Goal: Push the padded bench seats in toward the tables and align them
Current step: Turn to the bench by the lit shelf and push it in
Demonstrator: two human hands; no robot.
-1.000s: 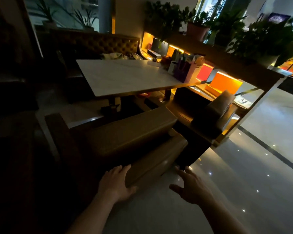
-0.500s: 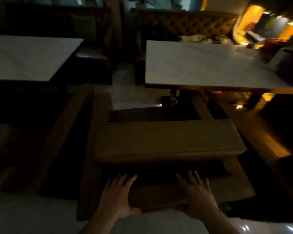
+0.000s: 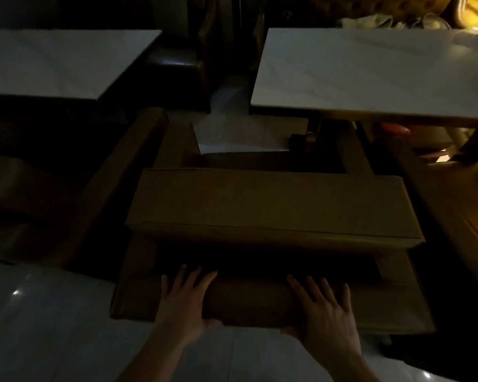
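Dim dining room; my left hand (image 3: 186,301) and right hand (image 3: 324,312) press flat, fingers spread, gripping nothing, on the bench seat (image 3: 271,301); uneven pushing could skew it against the far-right table (image 3: 370,73).

No text, label, brand, number or sign could be read anywhere in the dim view. The white tabletops and the brown bench showed plain surfaces, and the clutter at the far right was too blurred to make out any lettering.
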